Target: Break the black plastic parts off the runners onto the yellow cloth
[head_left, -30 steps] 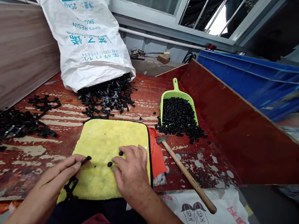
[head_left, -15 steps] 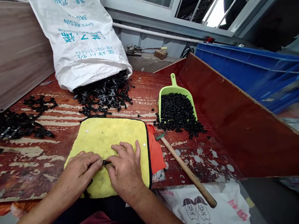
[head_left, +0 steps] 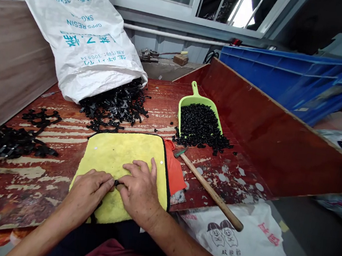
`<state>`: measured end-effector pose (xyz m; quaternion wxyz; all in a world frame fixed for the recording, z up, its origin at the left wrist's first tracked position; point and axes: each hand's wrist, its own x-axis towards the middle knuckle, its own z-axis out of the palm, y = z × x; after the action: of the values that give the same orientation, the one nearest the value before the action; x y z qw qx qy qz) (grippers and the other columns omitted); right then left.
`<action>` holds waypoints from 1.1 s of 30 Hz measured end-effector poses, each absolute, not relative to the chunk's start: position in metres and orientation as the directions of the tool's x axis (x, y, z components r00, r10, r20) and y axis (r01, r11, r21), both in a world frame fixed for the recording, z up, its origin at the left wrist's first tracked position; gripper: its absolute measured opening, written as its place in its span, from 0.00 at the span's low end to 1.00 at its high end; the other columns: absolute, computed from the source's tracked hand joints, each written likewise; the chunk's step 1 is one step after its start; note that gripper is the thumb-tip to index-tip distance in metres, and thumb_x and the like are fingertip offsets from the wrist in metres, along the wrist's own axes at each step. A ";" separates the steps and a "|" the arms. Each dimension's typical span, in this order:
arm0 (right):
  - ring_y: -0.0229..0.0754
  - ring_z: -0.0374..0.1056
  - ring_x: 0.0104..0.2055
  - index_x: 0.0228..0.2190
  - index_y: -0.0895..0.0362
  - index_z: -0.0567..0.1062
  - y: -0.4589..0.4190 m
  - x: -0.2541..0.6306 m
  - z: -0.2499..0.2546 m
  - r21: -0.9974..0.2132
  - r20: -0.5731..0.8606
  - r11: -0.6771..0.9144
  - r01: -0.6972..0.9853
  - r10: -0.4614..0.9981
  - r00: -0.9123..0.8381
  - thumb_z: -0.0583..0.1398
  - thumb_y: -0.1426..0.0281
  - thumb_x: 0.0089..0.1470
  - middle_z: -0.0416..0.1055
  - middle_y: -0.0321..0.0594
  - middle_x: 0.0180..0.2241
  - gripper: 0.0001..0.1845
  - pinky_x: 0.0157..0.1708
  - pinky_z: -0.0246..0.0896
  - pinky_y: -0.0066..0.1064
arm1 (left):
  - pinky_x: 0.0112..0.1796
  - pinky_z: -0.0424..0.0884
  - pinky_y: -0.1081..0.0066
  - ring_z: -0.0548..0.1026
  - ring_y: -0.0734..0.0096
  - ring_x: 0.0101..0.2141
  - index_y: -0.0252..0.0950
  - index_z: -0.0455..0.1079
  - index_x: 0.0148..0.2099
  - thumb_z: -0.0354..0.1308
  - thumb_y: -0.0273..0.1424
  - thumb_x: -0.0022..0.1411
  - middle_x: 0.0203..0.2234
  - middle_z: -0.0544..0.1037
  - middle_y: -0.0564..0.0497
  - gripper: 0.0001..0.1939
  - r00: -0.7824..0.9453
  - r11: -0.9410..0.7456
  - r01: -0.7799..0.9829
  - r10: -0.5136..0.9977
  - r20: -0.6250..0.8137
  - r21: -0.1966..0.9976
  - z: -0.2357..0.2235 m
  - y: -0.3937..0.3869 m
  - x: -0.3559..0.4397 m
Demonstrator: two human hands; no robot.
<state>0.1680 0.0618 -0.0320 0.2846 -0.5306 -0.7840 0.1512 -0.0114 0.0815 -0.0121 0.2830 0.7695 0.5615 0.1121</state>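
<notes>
My left hand (head_left: 91, 191) and my right hand (head_left: 141, 193) meet over a yellow cloth (head_left: 109, 147) with a black edge. Between their fingertips is a small black plastic part (head_left: 116, 182). The left fingers are closed on a black plastic piece, part of which shows dark below the palm; its full shape is hidden. My right thumb and index finger pinch the small part's other side, while the remaining right fingers stretch over the cloth.
A white sack (head_left: 96, 48) spills black parts (head_left: 118, 103); another black pile (head_left: 6, 145) lies left. A green dustpan (head_left: 195, 90) holds small black pieces (head_left: 201, 121). A hammer (head_left: 213, 191) lies right, near a wooden side board (head_left: 268, 123) and blue crate (head_left: 289, 80).
The whole view has shifted slightly left. Both hands stay at the same spot on the cloth, pinching the small black part, with only slight finger movement.
</notes>
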 end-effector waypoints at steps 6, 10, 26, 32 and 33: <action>0.46 0.59 0.58 0.32 0.48 0.80 0.062 0.168 -0.032 -0.554 0.283 0.383 0.740 0.922 -0.265 0.67 0.68 0.55 0.75 0.30 0.50 0.02 0.67 0.21 0.53 | 0.39 0.61 0.62 0.72 0.56 0.36 0.39 0.70 0.30 0.42 0.40 0.66 0.28 0.77 0.47 0.20 0.366 -0.220 0.819 0.912 -0.187 0.530 -0.005 0.080 -0.009; 0.45 0.59 0.57 0.32 0.49 0.80 0.062 0.169 -0.033 -0.561 0.280 0.377 0.737 0.924 -0.260 0.67 0.67 0.55 0.75 0.31 0.49 0.01 0.66 0.24 0.52 | 0.38 0.63 0.62 0.72 0.56 0.35 0.39 0.67 0.29 0.42 0.42 0.66 0.27 0.75 0.48 0.20 0.330 -0.197 0.834 0.927 -0.179 0.516 -0.007 0.080 -0.014; 0.44 0.59 0.57 0.32 0.49 0.80 0.063 0.170 -0.034 -0.557 0.288 0.379 0.739 0.923 -0.256 0.67 0.67 0.54 0.74 0.31 0.50 0.01 0.67 0.23 0.51 | 0.37 0.61 0.64 0.70 0.61 0.33 0.39 0.68 0.28 0.44 0.42 0.69 0.25 0.74 0.51 0.20 0.409 -0.307 0.787 0.909 -0.080 0.536 -0.019 0.080 -0.016; 0.44 0.59 0.57 0.33 0.49 0.80 0.064 0.170 -0.033 -0.553 0.282 0.382 0.740 0.922 -0.266 0.67 0.67 0.55 0.74 0.30 0.50 0.01 0.67 0.24 0.51 | 0.36 0.62 0.65 0.71 0.61 0.33 0.40 0.69 0.29 0.45 0.42 0.68 0.25 0.75 0.51 0.20 0.408 -0.273 0.785 0.903 -0.133 0.557 -0.016 0.082 -0.018; 0.44 0.59 0.57 0.33 0.49 0.80 0.064 0.170 -0.033 -0.551 0.279 0.382 0.742 0.922 -0.268 0.67 0.67 0.55 0.74 0.30 0.50 0.01 0.67 0.25 0.51 | 0.36 0.62 0.65 0.71 0.60 0.33 0.40 0.69 0.29 0.45 0.42 0.68 0.25 0.75 0.51 0.20 0.407 -0.266 0.782 0.902 -0.140 0.563 -0.016 0.083 -0.017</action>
<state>0.1703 0.0637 -0.0331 0.2863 -0.5330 -0.7804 0.1578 -0.0175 0.0831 -0.0160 0.2861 0.7886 0.5341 0.1049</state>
